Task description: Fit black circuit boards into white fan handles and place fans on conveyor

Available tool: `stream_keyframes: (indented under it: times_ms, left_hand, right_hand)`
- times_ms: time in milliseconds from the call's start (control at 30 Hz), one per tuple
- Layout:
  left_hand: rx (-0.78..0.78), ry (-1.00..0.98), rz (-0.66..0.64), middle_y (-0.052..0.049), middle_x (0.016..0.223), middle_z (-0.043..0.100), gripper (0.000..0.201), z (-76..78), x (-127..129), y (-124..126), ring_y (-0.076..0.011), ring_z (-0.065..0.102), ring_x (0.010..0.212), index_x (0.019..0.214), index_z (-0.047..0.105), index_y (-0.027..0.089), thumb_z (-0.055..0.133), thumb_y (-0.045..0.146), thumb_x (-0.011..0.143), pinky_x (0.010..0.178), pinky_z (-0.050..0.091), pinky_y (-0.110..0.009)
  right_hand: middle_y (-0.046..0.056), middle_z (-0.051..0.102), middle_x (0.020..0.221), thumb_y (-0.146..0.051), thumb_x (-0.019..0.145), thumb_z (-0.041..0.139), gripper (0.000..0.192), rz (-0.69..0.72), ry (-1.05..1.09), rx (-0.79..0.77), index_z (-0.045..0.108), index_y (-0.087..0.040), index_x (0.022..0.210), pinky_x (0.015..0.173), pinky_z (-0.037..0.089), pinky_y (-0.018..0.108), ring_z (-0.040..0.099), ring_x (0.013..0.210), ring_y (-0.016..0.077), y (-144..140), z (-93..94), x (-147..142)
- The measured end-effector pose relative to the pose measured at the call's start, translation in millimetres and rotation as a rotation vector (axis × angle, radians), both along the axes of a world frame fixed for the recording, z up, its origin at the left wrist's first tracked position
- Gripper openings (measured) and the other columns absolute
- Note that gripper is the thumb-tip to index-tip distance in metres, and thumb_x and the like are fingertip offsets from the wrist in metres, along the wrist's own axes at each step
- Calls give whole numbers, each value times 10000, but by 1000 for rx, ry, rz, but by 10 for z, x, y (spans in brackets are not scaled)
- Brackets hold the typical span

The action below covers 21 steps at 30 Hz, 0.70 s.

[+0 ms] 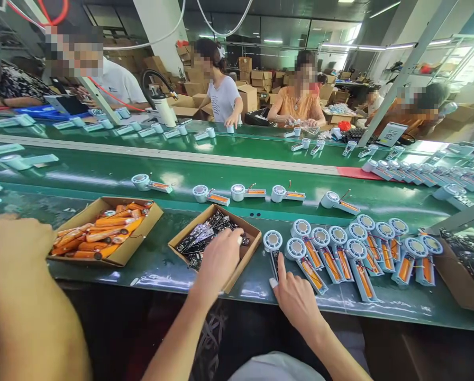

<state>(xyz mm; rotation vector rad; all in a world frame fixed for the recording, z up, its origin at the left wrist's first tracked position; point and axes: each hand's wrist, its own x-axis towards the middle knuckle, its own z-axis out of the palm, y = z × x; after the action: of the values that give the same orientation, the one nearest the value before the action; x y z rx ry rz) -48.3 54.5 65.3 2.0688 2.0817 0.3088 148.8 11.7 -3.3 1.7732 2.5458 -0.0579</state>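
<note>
- Left hand (220,259) sits over the box of circuit boards (215,243); the box walls hem it in on all sides, open only from above.
- Right hand (296,299) lies on bare green table (256,283), one finger touching the nearest fan unit (274,248).
- Narrow clear strip between the two boxes; box of orange batteries (106,230) bounds it on the left.
- Right of the right hand: packed cluster of fan units (364,248), no gap to pass through at table level.
- Near table edge below that cluster is bare.
- Far right: brown box (463,275) blocks.
- Far left: another person's arm (18,296) fills the near corner.
- Belt beyond: spaced fans (245,193), gaps between.
</note>
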Motion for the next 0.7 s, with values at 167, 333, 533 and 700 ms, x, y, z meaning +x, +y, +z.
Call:
stream_keyframes:
  times_ms: [167, 333, 533, 700]
  left_hand:
    - [49, 148, -131, -145, 962, 624, 247, -232, -309, 427, -317, 593, 989, 958, 748, 160, 561, 74, 822, 857, 480, -394]
    - [493, -207, 4, -138, 1065, 618, 309, -147, -378, 385, -283, 593, 1041, 1100, 705, 161, 469, 257, 925, 938, 489, -391]
    - [502, -875, 52, -59, 981, 723, 321, -13, 327, -171, -221, 663, 925, 1078, 676, 200, 422, 362, 967, 874, 506, -316]
    - [-172, -1190, -130, -11, 648, 660, 422, -446, 1097, -552, -202, 640, 618, 1193, 649, 183, 357, 395, 974, 667, 521, -311]
  right_hand:
    - [119, 739, 895, -262, 962, 497, 606, 15, 207, 50, 330, -82, 1516, 629, 522, 297, 708, 730, 239, -61, 147, 244]
    - [97, 699, 993, -239, 1003, 387, 293, -211, 434, 339, 629, -185, 1158, 670, 506, 293, 678, 859, 222, -14, 181, 682]
    - [73, 662, 937, -201, 947, 534, 165, -204, 452, 251, 684, -185, 1015, 796, 494, 355, 620, 898, 240, 277, 127, 694]
    - [66, 668, 917, -173, 956, 523, 192, -159, 612, 247, 708, -183, 905, 814, 485, 351, 596, 869, 215, 250, 109, 631]
